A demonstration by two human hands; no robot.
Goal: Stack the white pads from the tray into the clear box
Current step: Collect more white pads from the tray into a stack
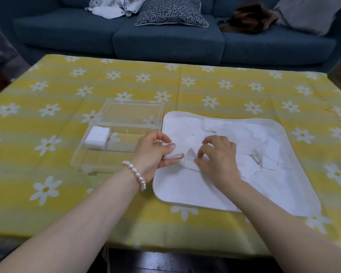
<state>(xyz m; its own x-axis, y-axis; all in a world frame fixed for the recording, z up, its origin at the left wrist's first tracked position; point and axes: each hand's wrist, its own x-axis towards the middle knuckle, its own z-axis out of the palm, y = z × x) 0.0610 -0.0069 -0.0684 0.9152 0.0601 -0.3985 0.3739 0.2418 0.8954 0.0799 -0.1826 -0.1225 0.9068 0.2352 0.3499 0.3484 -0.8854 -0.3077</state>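
Observation:
A white tray [195,196] holds several loose white pads [250,138] scattered over its far half. Left of it stands the clear box [81,154] with its lid open toward the sofa. A stack of pads [97,136] sits in the box's far left corner. My left hand [152,152] grips a small stack of pads [172,153] at the tray's left edge. My right hand [217,156] is over the tray with curled fingers, pinching a loose pad [191,164] on the pile.
The table [67,203] carries a yellow cloth with white daisies. A blue sofa [165,42] with cushions and clothing stands just beyond the far edge. A pearl bracelet [135,173] is on my left wrist.

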